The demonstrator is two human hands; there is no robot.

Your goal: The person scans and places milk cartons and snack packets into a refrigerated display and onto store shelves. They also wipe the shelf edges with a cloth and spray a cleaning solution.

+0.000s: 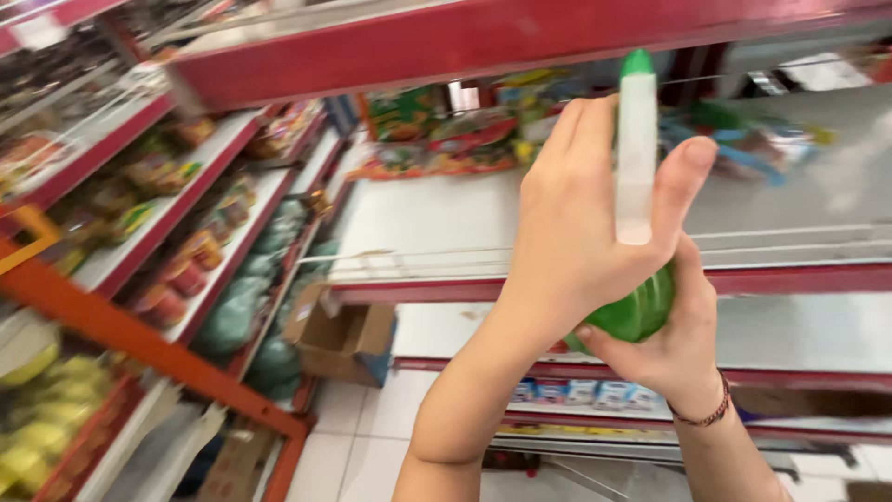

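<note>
The green spray bottle (635, 311) looked like glossy, smooth plastic, and its tall translucent cap (636, 167) had a frosted, matt finish with a shiny green tip. The shelf (483, 218) boards seemed painted metal, pale and smooth with glossy red edging, while the box (339, 336) on the floor was dull brown cardboard. The floor tiles (372, 437) were white and faintly shiny.

This is a shop, a small grocery aisle. Left of the grip, red-edged shelves (177, 218) run away packed with wrapped goods and jars, and a cardboard box (339, 339) sits on the tiled floor (362, 446) below; behind the grip, colourful snack packets (446, 130) lie on a white shelf (418, 223).
</note>
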